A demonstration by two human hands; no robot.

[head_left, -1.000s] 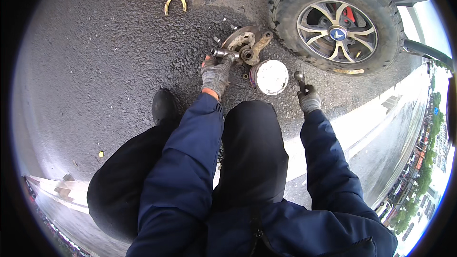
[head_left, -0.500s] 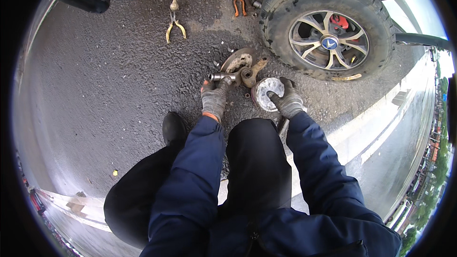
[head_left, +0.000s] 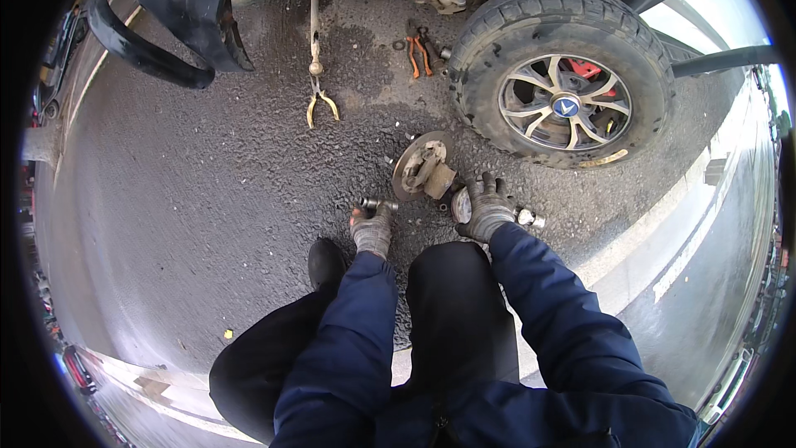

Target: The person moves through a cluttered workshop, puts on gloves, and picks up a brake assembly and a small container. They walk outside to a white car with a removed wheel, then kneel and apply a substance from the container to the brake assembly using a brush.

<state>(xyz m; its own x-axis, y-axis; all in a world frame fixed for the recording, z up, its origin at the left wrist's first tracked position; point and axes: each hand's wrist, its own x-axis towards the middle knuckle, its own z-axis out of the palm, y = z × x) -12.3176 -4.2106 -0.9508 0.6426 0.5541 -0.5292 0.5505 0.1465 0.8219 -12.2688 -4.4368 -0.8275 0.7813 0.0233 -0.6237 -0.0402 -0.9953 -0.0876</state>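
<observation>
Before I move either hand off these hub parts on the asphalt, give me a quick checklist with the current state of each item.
1. Left hand has a firm grip on the small metal socket-like piece: ok.
2. Right hand rests on the round metal part: ok; grip cannot tell.
3. Brake disc and hub assembly lies settled on the asphalt: ok.
4. Small silver part beside the right hand is within reach: ok.
5. Orange-handled pliers are close by: not ok, up near the wheel.

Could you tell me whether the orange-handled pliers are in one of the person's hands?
No, the pliers lie on the asphalt near the wheel, far from both hands.
</observation>
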